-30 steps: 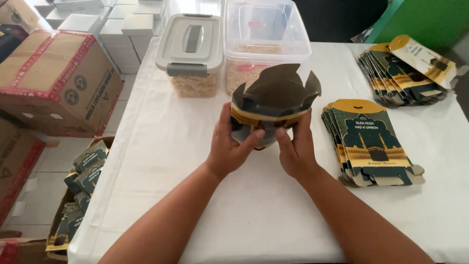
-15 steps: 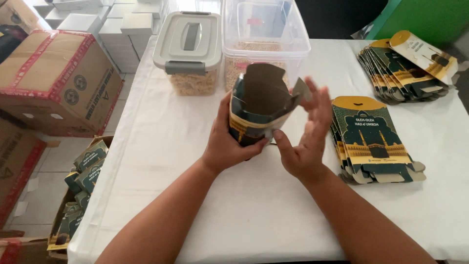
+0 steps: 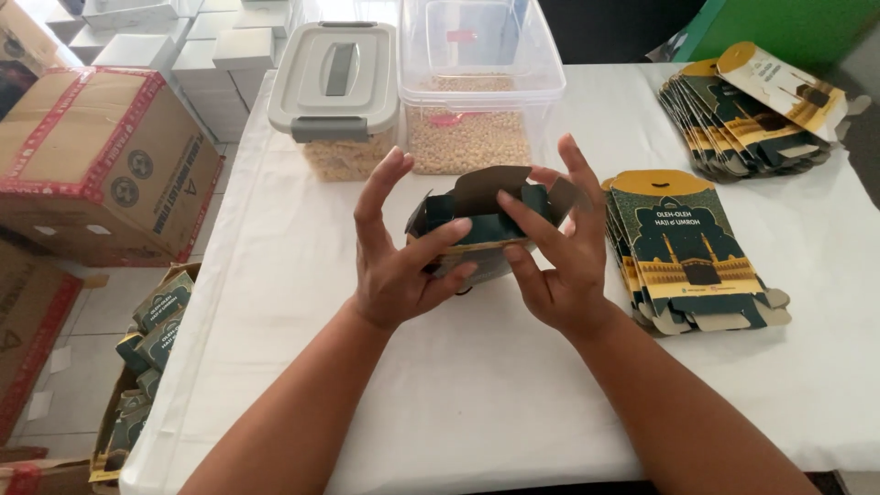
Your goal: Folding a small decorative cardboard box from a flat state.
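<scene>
Table (image 3: 513,403): a white cloth is being used as its covering; all work items are being carried on it.
Cardboard carton (image 3: 101,174): a large brown carton with red tape is being kept on the floor, left of the table.
Clear tub (image 3: 477,92): an open transparent tub, part filled with pale grains, is being kept at the far edge, centre.
Lidded tub (image 3: 335,96): a grey-lidded tub of the same grains is being kept just left of the clear tub.
Far stack (image 3: 752,115): flat green-and-gold box blanks are being stored fanned at the far right.
Near stack (image 3: 692,252): a second pile of flat blanks is being kept just right of the hands.
Floor box (image 3: 147,348): made-up green boxes are being collected in it, near left, below the table edge.
Folding box (image 3: 486,225): a green-and-gold box, flaps open, is being held above the table centre, between both hands.
Left hand (image 3: 399,266): the box's left side is being gripped by thumb and lower fingers; the index finger is being held raised.
Right hand (image 3: 555,252): the box's right side is being gripped; a flap is being pressed by the fingers.
</scene>
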